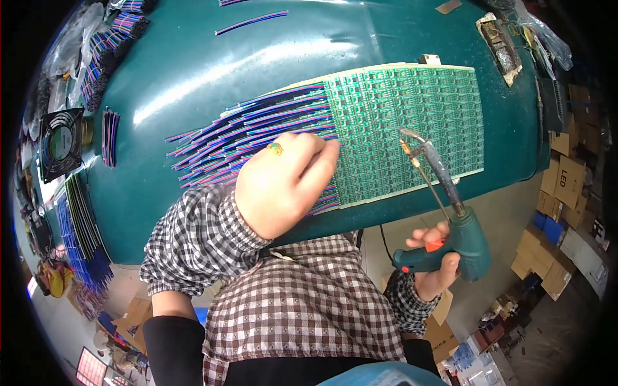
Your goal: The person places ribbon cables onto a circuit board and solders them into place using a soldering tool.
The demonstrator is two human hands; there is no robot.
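My left hand (pixel 286 180) rests over several thin ribbon cables (pixel 241 128) in blue, red and black, beside the edge of the green circuit board panel (pixel 412 122). Its fingers are curled closed and point down; their tips, and whatever they pinch, are hidden below the hand. The cables lie in rows from the panel's left part toward the left. In my right hand (pixel 438 257) is a green soldering gun (pixel 473 241), gripped by its handle, with a red trigger. Its metal barrel and thin feed tube reach up over the panel, the tip above the small boards.
Green matting (pixel 193 64) covers the table. A black fan (pixel 62 145) stands at the left, with a small cable bundle (pixel 111 137) nearby and more cables hanging off the left edge. Loose cables (pixel 252 23) lie at the far side. A dirty metal tray (pixel 500 48) sits far right. Cardboard boxes (pixel 570 183) stand beyond.
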